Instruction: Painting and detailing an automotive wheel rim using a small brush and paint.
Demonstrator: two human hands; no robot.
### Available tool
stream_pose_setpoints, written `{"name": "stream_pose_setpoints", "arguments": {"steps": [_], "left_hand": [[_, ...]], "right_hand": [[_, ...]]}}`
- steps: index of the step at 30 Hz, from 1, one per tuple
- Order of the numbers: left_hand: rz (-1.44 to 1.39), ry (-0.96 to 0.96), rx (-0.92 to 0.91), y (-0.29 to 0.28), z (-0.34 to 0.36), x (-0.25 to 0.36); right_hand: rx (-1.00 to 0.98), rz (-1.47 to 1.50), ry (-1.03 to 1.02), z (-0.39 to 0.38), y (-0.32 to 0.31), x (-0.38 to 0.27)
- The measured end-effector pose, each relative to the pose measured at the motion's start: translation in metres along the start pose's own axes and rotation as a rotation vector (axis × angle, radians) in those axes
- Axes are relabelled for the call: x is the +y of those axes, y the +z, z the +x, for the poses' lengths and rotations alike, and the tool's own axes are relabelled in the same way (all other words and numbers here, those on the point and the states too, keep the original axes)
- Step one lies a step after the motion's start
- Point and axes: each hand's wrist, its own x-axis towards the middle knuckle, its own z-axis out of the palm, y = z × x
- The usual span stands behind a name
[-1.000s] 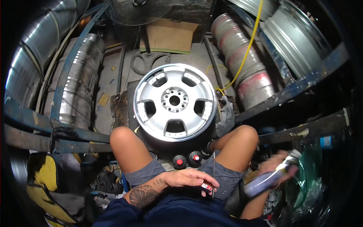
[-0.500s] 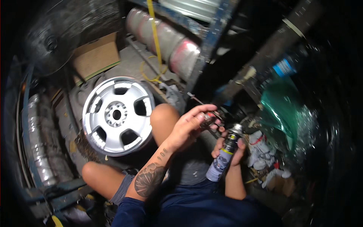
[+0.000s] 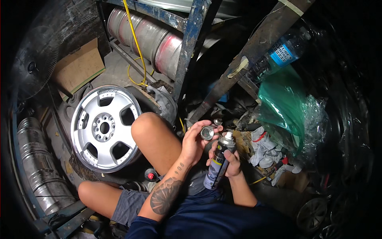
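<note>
My left hand grips a small, round metallic cup just above and left of the spray can; another small silvery piece shows at its fingertips, too small to name. My right hand is closed round the dark-labelled can, which stands tilted, its white nozzle at the top. Left of my bent knee lies a silver five-spoke wheel rim. A dark bottle with a red top stands between my legs.
Steel racks hold metal drums. A fan, cardboard and yellow hose are at the upper left. On the right are a water bottle, green plastic, rags and wheels.
The view has swung to the right, so the rim sits farther left. The right hand has brought the can over beside my left hand, which has risen and turned the small cup.
</note>
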Motion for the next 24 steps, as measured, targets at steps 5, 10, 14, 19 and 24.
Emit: {"name": "stream_pose_setpoints", "arguments": {"steps": [5, 10, 14, 19, 24], "left_hand": [[-0.001, 0.114, 0.103, -0.010, -0.011, 0.001], [0.056, 0.086, 0.114, -0.011, -0.008, 0.000], [0.077, 0.066, 0.124, -0.013, -0.010, 0.000], [0.028, 0.056, 0.086, -0.016, -0.009, 0.000], [-0.048, 0.085, 0.110, -0.015, -0.008, -0.001]], "right_hand": [[0.104, -0.246, 0.068, -0.003, 0.005, -0.001], [0.091, -0.116, 0.177, -0.010, 0.000, -0.009], [0.107, -0.367, 0.152, -0.006, 0.004, -0.024], [0.304, -0.451, -0.028, -0.003, 0.009, 0.014], [0.221, -0.471, -0.144, -0.007, 0.025, 0.026]]}}
